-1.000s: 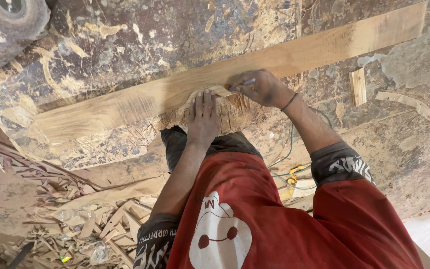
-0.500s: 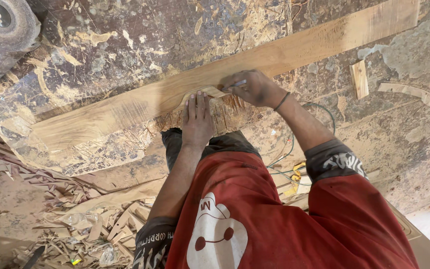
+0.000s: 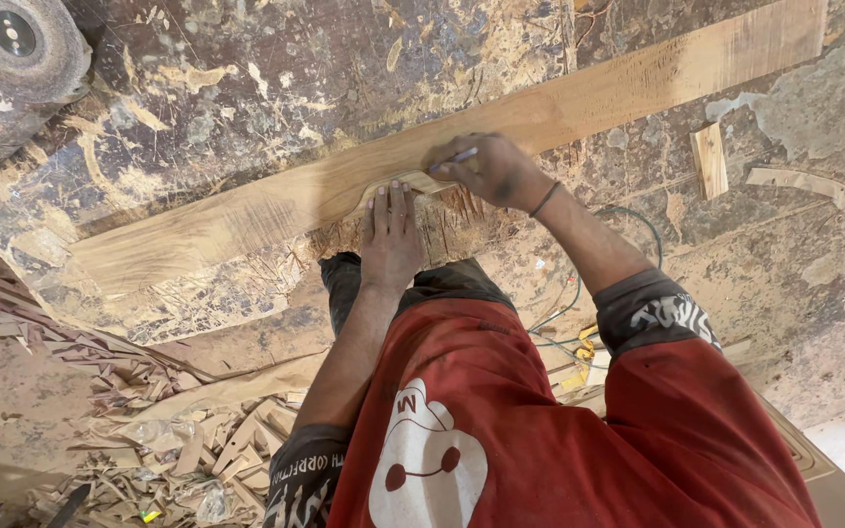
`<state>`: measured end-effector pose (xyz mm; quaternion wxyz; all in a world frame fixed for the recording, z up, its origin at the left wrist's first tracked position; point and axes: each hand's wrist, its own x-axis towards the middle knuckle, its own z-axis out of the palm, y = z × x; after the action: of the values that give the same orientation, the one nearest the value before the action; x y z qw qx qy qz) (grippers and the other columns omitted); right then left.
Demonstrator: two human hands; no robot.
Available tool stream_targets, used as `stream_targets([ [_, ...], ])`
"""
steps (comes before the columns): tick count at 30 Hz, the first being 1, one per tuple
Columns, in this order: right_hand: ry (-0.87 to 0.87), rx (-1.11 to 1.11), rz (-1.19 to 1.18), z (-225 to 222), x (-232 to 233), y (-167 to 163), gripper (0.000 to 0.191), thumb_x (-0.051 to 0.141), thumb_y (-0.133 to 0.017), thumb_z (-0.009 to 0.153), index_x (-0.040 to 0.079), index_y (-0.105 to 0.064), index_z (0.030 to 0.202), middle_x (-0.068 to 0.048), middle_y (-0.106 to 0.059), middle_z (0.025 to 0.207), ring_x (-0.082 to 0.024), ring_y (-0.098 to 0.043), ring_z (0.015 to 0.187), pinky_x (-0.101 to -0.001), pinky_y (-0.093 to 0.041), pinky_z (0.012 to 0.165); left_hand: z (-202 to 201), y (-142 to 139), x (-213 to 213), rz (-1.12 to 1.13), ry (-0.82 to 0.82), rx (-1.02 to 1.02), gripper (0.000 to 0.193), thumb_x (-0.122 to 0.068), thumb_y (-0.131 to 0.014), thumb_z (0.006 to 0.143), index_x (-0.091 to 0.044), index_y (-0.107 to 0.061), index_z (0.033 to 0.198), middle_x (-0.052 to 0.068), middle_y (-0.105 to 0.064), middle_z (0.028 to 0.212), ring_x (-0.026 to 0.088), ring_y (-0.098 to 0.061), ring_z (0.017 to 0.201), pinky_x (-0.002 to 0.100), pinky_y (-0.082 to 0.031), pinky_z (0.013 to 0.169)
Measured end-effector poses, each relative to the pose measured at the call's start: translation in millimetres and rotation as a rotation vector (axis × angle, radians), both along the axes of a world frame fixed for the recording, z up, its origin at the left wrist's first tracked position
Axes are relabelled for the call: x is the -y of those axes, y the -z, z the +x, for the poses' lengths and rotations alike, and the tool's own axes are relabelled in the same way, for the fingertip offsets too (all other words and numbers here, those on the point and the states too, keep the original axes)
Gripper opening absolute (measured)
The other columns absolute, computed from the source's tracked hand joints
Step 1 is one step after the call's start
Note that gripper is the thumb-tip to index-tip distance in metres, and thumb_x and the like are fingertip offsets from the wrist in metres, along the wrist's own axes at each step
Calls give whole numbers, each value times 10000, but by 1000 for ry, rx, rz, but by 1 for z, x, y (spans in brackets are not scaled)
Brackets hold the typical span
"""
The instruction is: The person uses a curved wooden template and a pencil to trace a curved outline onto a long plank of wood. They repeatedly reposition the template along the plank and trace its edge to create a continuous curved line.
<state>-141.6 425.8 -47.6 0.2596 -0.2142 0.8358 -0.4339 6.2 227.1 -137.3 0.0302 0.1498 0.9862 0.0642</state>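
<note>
- Two hands are working on a long wooden plank (image 3: 364, 186) that is lying slantwise across the scarred, stained bench (image 3: 246, 68), seen from the head camera.
- The left hand (image 3: 390, 235) is pressing down flat, fingers stretched out and close together, on a curved wooden template (image 3: 413, 188) that is sitting against the plank's near edge.
- The right hand (image 3: 486, 168) is closing its fingers around a pencil (image 3: 459, 156), whose tip is touching the plank just beside the template's curve.
- A dark band is circling the right wrist.
- A round grinding disc (image 3: 12, 44) is resting at the far left corner, well apart from the hands.
- A small wood offcut (image 3: 709, 159) is lying near the plank's right part.
- Wood scraps (image 3: 178, 460) are piling up low on the left.
</note>
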Motion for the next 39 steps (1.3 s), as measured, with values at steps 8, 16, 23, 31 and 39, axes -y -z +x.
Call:
stream_targets([
  [8, 2, 32, -18, 6, -9, -2, 257, 59, -659, 923, 59, -745, 1165, -151, -764, 1113, -289, -749, 1000, -383, -586, 880, 0, 1, 1, 14, -4, 7, 676, -275, -603, 969, 56, -430, 1532, 191, -411, 1568, 354, -411, 1455, 486, -381, 1216],
  [16, -113, -126, 226, -2, -28, -4, 154, 120, -708, 931, 59, -770, 1058, -160, -777, 1026, -347, -745, 916, -420, -584, 844, 1, -2, 3, -15, 7, -29, 645, -243, -604, 963, 53, -462, 1520, 186, -420, 1549, 353, -441, 1443, 486, -414, 1207],
  [23, 103, -109, 156, 23, -28, -23, 198, 198, -714, 971, 43, -747, 1089, -166, -769, 1019, -305, -755, 927, -388, -586, 821, -4, -37, 9, -116, 117, 70, 720, -269, -672, 837, 72, -509, 1450, 224, -478, 1482, 373, -475, 1357, 461, -466, 1127],
  [31, 123, 21, 53, 47, -9, -21, 166, 166, -661, 991, 56, -758, 1068, -132, -782, 971, -255, -768, 886, -359, -585, 800, -7, -70, 8, -152, 217, 130, 445, -148, -659, 896, 35, -622, 1300, 163, -523, 1395, 322, -539, 1221, 381, -552, 1024],
  [39, 175, -53, -45, 55, -33, -19, 157, 144, -650, 1026, 29, -731, 1096, -140, -773, 1022, -256, -757, 914, -364, -586, 825, -6, -80, 10, -104, 214, 137, 504, -127, -655, 845, -6, -631, 1333, 97, -544, 1350, 282, -538, 1219, 356, -567, 958],
])
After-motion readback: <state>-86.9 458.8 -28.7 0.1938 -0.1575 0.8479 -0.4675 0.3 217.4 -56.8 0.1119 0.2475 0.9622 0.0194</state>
